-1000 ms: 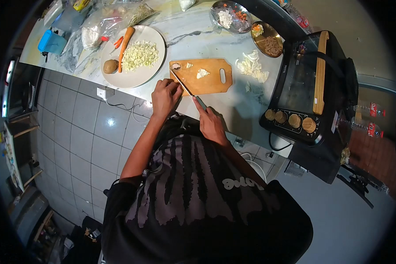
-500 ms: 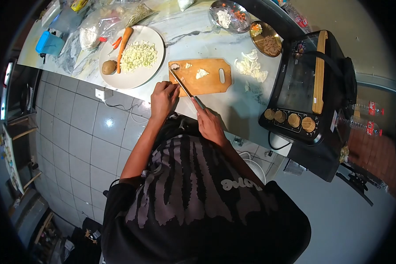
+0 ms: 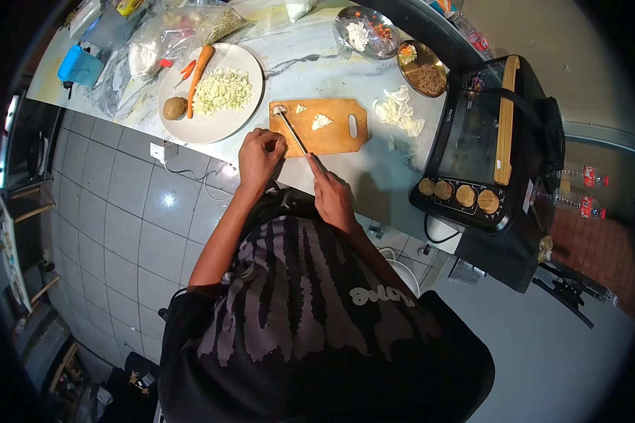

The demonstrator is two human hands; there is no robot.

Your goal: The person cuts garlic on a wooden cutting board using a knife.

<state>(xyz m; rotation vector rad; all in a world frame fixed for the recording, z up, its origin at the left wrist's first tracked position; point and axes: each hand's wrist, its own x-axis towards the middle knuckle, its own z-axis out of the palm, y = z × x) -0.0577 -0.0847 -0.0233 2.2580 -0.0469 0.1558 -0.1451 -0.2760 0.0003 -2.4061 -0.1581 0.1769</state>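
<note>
Right hand [image 3: 334, 204] grips knife [image 3: 295, 135]; left hand [image 3: 259, 156] at board [image 3: 344, 145]'s near-left corner, grip unclear. I'd tuck those fingers clear of the blade.

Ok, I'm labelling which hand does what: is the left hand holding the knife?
No, the right hand grips the knife by its handle, blade over the cutting board.

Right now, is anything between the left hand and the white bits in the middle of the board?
Yes: the knife in the right hand slants over the board, between the left hand and those white bits.
</note>
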